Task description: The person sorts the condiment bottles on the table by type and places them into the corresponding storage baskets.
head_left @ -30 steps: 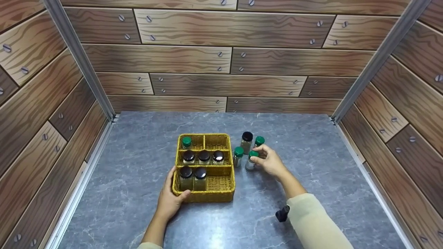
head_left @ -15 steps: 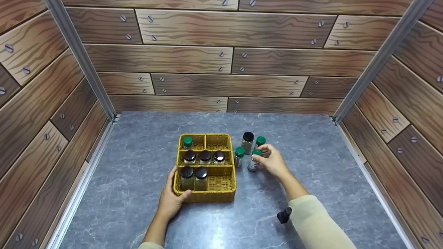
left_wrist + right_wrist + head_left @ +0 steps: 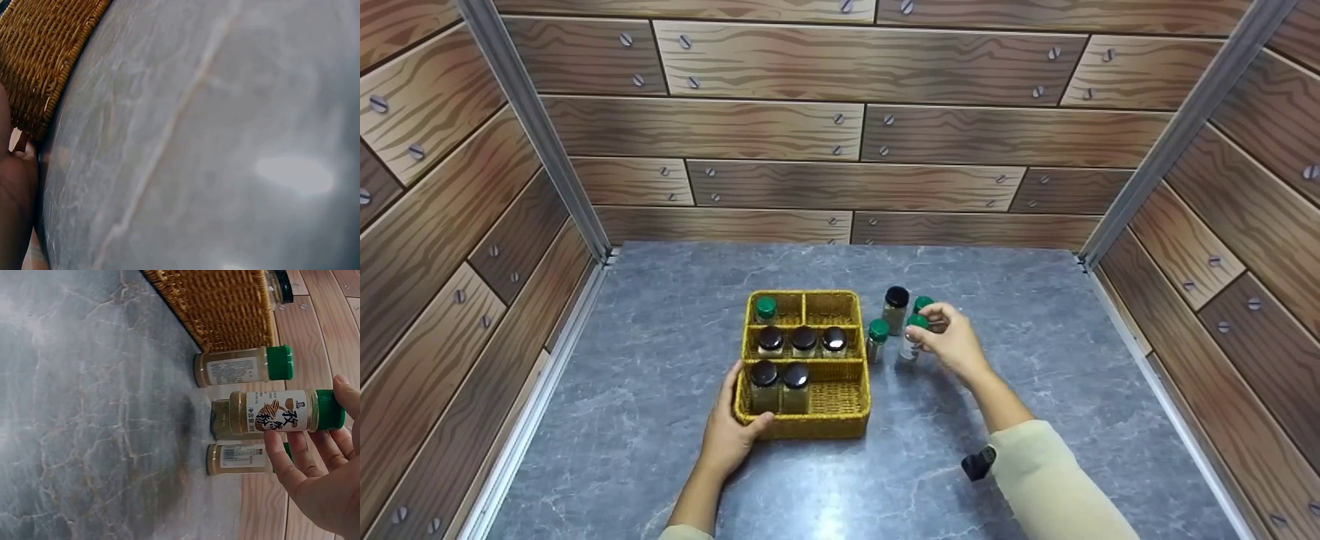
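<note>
Yellow wicker comes first from where I stand: the left hand (image 3: 730,433) grips a divided basket (image 3: 810,428) at its front-left corner, thumb bent over the front edge, fingers along the side. Inside, a small green-capped jar (image 3: 766,308) stands in the back-left compartment, three black-lidded jars (image 3: 804,343) line the middle row, and two taller jars (image 3: 796,388) fill the left part of the front one. Just beyond the basket's right wall a green-capped bottle stands (image 3: 876,348), then a black-capped bottle (image 3: 894,310) farther back.

Next is the held bottle (image 3: 910,348), pinched by its green cap between thumb and fingers of the right hand (image 3: 952,346). Its long axis runs vertical or nearly so, cap up, base just off the tabletop (image 3: 660,360). Only the right wrist view lets me see its label (image 3: 278,410), with large dark characters and a brown drawing, and the barcode (image 3: 229,455) on the rearmost green-topped bottle (image 3: 922,304), which the hand partly hides from the head camera. The left wrist view shows weave and stone pattern, with the fingertips unclear.
</note>
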Demonstrator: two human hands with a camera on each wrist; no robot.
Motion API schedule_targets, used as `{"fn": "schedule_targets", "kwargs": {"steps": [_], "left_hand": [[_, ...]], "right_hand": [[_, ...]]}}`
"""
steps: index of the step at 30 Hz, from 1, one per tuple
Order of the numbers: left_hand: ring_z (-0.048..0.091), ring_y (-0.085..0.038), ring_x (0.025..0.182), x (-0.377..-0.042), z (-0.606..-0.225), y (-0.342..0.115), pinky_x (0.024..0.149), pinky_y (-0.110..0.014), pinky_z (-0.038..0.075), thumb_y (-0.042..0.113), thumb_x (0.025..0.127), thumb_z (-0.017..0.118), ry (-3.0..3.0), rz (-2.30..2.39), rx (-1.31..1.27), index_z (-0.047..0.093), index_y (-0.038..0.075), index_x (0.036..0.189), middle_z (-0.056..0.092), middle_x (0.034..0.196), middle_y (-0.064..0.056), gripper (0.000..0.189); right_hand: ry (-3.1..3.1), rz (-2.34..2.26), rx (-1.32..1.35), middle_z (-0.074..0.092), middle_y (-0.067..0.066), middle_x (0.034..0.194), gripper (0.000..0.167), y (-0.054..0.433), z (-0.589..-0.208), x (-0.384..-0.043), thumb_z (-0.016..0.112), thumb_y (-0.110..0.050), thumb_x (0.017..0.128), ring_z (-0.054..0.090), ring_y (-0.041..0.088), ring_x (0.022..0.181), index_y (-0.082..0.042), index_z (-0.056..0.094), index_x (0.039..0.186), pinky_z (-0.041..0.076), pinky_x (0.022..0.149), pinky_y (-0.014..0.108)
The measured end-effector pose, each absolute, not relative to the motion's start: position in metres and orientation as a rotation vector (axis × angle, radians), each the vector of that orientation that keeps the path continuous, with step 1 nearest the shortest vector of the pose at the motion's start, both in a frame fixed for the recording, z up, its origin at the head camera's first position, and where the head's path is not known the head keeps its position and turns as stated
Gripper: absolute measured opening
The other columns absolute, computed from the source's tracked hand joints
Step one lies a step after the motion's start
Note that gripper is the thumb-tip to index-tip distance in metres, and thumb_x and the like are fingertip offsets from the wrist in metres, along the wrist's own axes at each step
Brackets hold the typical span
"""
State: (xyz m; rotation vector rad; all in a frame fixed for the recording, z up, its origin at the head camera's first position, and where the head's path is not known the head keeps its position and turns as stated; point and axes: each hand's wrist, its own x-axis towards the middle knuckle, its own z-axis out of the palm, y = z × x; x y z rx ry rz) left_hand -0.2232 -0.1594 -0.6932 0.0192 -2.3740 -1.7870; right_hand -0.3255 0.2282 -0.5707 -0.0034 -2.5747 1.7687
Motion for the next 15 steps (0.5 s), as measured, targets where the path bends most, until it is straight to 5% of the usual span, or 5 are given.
{"fn": "schedule_targets", "kwargs": {"steps": [15], "left_hand": [[0.051, -0.044, 0.150, -0.224, -0.693, -0.159, 0.124, -0.061, 0.038, 0.025, 0.081, 0.095, -2.359, -1.788, -0.002, 0.034, 0.020, 0.170, 0.049, 0.167, -0.022, 0.109]], "right_hand": [[-2.565, 1.782, 0.060, 0.074, 0.020, 0.121, 0.046, 0.215, -0.551, -0.330, 0.085, -0.011, 0.094, 0.074, 0.009, 0.089, 0.001, 0.070, 0.135, 0.066, 0.076, 0.027]]}}
